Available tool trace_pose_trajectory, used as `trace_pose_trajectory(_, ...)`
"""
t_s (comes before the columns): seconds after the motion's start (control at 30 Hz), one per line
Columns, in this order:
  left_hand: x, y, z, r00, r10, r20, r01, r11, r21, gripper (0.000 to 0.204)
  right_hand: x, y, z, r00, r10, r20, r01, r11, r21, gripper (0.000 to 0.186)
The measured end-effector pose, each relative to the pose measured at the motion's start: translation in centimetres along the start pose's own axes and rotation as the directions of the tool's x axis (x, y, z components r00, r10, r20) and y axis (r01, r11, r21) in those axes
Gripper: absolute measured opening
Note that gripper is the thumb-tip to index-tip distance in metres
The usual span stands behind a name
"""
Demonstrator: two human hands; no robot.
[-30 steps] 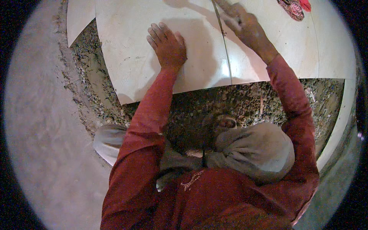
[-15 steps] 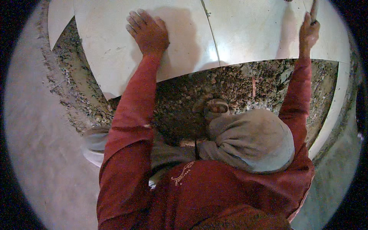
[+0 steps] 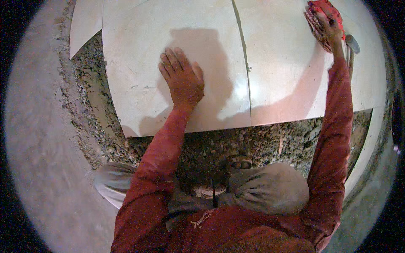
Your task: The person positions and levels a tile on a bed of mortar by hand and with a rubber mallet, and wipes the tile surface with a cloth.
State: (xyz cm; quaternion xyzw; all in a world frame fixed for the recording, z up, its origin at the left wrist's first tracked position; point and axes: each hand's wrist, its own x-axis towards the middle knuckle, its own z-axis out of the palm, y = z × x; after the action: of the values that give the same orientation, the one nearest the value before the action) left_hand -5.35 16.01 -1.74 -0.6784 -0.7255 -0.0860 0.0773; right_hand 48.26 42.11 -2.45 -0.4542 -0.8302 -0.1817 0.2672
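My left hand (image 3: 185, 82) lies flat on a large cream tile (image 3: 147, 101), fingers stretched out and thumb apart. At the upper right my right hand (image 3: 331, 31) is closed on a bunched cloth (image 3: 333, 9), red with a paler patterned part, pressed against the neighbouring tile (image 3: 282, 80). Close beside the right wrist, a hammer (image 3: 352, 44) with a dark rounded head rests on the tiles. Its handle (image 3: 351, 65) is partly hidden behind my forearm. A dark narrow joint (image 3: 242, 38) runs between the two big tiles.
Rough gravelly soil (image 3: 261, 139) fills the strip between the tiles' near edge and my bent knees. A smooth grey floor (image 3: 38, 126) stretches along the left. Another tile (image 3: 86, 25) sits at the upper left, and a pale strip (image 3: 365, 147) borders the soil at right.
The view has shifted, so the tiles appear lower. My right hand, earlier gripping a thin handle, now holds the cloth. My left hand stays flat on the tile.
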Motion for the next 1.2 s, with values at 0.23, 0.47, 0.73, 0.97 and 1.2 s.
trace_pose_trajectory(0.23,0.2,-0.2,-0.4,0.998,-0.044,0.055,0.047,0.998,-0.042,0.073,12.8,-15.1,4.8,0.928,0.277,0.248,-0.372,0.704,0.606,0.06)
trace_pose_trajectory(0.47,0.2,0.6,-0.3,0.996,-0.029,0.086,0.032,0.999,-0.044,0.075,23.8,-21.1,8.9,0.838,0.265,0.477,-0.446,0.835,0.322,0.071)
trace_pose_trajectory(0.73,-0.3,0.1,-0.1,0.998,-0.039,0.053,0.039,0.999,0.008,0.074,15.7,-26.1,9.0,0.959,-0.058,0.277,-0.171,0.66,0.732,0.025)
trace_pose_trajectory(0.97,-0.5,-0.3,0.5,0.998,0.007,-0.065,-0.004,0.999,0.032,0.072,3.9,-34.0,-6.5,0.885,-0.086,0.457,0.006,0.985,0.173,0.056)
trace_pose_trajectory(1.2,-0.6,-0.5,1.1,0.988,0.02,-0.153,-0.009,0.997,0.076,0.069,-9.4,-39.2,-17.9,0.843,-0.106,0.527,-0.051,0.96,0.274,0.047)
